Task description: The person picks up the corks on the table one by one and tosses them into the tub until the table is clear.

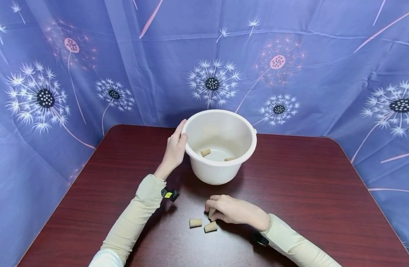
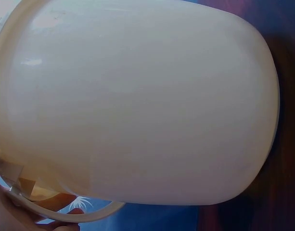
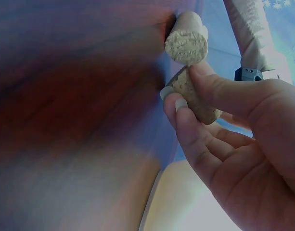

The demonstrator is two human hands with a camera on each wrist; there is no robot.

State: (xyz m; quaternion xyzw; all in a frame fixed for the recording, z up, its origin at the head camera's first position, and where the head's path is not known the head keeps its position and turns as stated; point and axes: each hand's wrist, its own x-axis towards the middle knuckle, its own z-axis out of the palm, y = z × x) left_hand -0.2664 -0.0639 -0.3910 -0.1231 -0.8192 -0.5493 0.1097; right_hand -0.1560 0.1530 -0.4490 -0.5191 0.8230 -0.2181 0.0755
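A white plastic bucket (image 1: pixel 215 172) stands at the back middle of the table, with two corks inside: one cork (image 1: pixel 205 152) at the left, another (image 1: pixel 229 159) partly hidden by the rim. My left hand (image 1: pixel 175 148) holds the bucket's left rim; the left wrist view shows its fingers around the curved handle (image 2: pixel 65 216). In front of the bucket, my right hand (image 1: pixel 232 210) pinches a tan cork (image 3: pixel 193 96) between thumb and fingers, close to the tabletop. Two more corks lie just left of that hand, one (image 1: pixel 195 223) beside the other (image 1: pixel 210 227).
The dark red wooden table (image 1: pixel 308 178) has rounded back corners. A blue curtain (image 1: pixel 171 74) with dandelion prints hangs behind it and at both sides. Each wrist wears a small black camera (image 1: pixel 170 194) over a pale sleeve.
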